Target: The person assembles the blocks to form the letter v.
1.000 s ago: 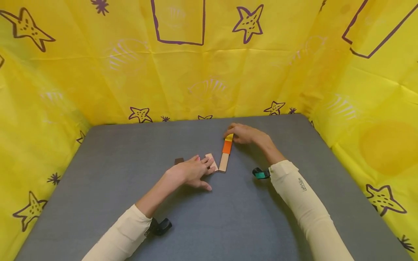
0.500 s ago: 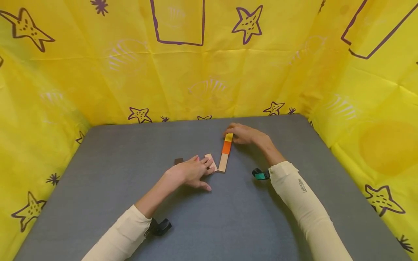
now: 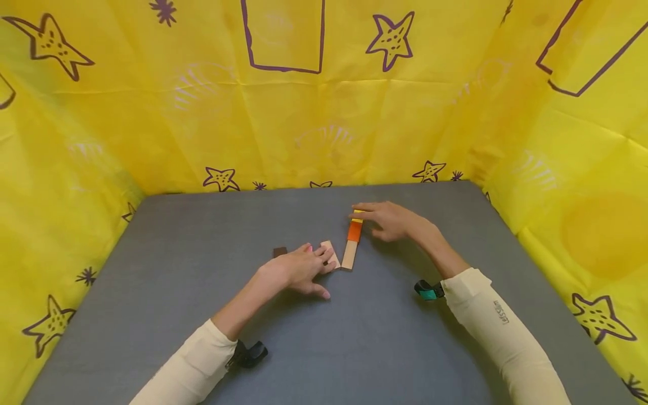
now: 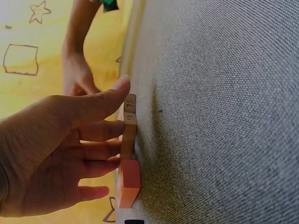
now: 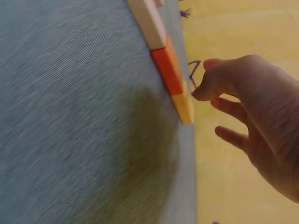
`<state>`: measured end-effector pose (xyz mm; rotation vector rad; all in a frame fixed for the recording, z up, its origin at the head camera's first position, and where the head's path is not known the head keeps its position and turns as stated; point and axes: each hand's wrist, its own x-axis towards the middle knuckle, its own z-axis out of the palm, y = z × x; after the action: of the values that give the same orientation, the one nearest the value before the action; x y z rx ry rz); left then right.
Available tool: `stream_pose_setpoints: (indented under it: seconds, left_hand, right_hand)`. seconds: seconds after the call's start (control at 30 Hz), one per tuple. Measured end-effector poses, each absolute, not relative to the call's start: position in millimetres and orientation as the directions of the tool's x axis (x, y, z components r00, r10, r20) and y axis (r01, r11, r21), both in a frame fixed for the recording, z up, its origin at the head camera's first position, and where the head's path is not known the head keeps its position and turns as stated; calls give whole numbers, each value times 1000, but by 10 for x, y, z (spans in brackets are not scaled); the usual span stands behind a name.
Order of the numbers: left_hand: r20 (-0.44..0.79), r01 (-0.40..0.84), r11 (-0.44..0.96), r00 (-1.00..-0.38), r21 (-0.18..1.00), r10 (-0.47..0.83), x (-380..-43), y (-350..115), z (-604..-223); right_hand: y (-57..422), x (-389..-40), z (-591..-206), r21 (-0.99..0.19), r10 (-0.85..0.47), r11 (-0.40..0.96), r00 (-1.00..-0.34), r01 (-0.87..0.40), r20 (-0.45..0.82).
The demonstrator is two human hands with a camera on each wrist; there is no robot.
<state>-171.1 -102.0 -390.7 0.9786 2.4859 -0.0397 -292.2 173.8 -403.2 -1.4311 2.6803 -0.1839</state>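
Observation:
Several small rectangular blocks form a V shape on the grey table. The right arm of the V is a line of a yellow block [image 3: 358,215], an orange block [image 3: 355,231] and a pale wooden block [image 3: 349,255]. My left hand [image 3: 298,269] rests with extended fingers over a second pale wooden block [image 3: 329,251] in the other arm. A pink block [image 4: 130,183] lies by its fingers, mostly hidden from the head view. My right hand [image 3: 394,220] hovers beside the yellow block, holding nothing; in the right wrist view its fingers stand apart from the blocks.
A dark brown block [image 3: 279,252] lies just behind the left wrist, partly covered. The grey table [image 3: 354,349] is bounded at the back and sides by a yellow curtain [image 3: 283,124] with starfish drawings.
The right hand has let go of the yellow block; its fingers have straightened and the arm has shifted to the right and nearer. The left hand has stayed in place over the blocks.

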Motion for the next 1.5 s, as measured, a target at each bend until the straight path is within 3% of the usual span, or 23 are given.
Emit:
stream_pose_setpoints:
  seconds: [1.5]
  left_hand:
    - [-447,632,765,-654,121,611,-1705,-1005,-3913]
  right_hand:
    - [1811,-2856,-4220,-249,-832,540,-555,-804,-12]
